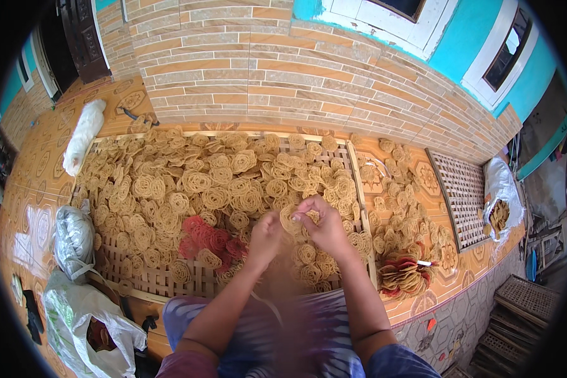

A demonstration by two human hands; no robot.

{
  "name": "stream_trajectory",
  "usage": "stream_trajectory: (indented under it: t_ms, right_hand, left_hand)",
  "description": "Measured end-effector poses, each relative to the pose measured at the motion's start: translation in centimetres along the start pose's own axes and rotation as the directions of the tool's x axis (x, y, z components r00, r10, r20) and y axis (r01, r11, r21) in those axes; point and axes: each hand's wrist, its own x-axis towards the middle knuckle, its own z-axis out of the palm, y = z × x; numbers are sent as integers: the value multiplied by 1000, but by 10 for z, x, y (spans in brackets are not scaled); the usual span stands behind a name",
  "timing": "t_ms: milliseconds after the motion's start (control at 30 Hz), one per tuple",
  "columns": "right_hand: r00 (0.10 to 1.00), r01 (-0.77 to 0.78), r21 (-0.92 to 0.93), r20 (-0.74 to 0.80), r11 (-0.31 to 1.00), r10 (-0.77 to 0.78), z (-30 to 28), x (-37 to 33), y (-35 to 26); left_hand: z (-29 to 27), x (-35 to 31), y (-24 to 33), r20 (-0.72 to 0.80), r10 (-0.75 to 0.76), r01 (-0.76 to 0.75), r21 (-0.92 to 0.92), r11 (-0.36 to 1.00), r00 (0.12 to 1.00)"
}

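Observation:
Many beige, coiled, noodle-like discs (217,198) lie heaped on a woven lattice tray (195,281) with a wooden rim. Over the near middle of the heap, my right hand (324,227) pinches one beige coiled disc (289,220) between thumb and fingers. Close beside it on the left is my left hand (266,238), its fingers drawn together; what they hold, if anything, I cannot make out. Red coiled discs (213,238) form a small pile just left of my left hand. A pale strip (269,305) hangs down over my lap below my hands.
Right of the tray, more discs (400,195) lie on the tiled floor near a stacked bundle of discs (404,276). A second lattice tray (461,195) and a white sack (503,189) stand farther right. Plastic bags (75,242) line the left. A brick-patterned wall (246,69) rises behind.

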Motion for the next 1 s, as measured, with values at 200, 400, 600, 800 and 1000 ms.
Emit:
stream_trajectory:
  t_ms: [200,400,600,800,1000]
  right_hand:
    - [995,71,54,-81,996,-66,0,3,-1]
    - [993,110,23,-43,994,-109,0,7,4]
    - [979,-13,21,-204,1000,17,1,19,60]
    - [987,-119,-664,-161,738,15,4,6,114]
    - [955,-219,-189,-241,957,172,-8,15,91]
  left_hand:
    - [-1,5,20,55,360,-355,356,864,931]
    - [-9,6,22,193,420,-452,549,703,887]
    - [-12,11,9,80,84,-95,152,984,993]
    - [-18,14,14,28,-14,14,-3,1000,1000]
    - [-15,13,12,55,6,-10,76,997,998]
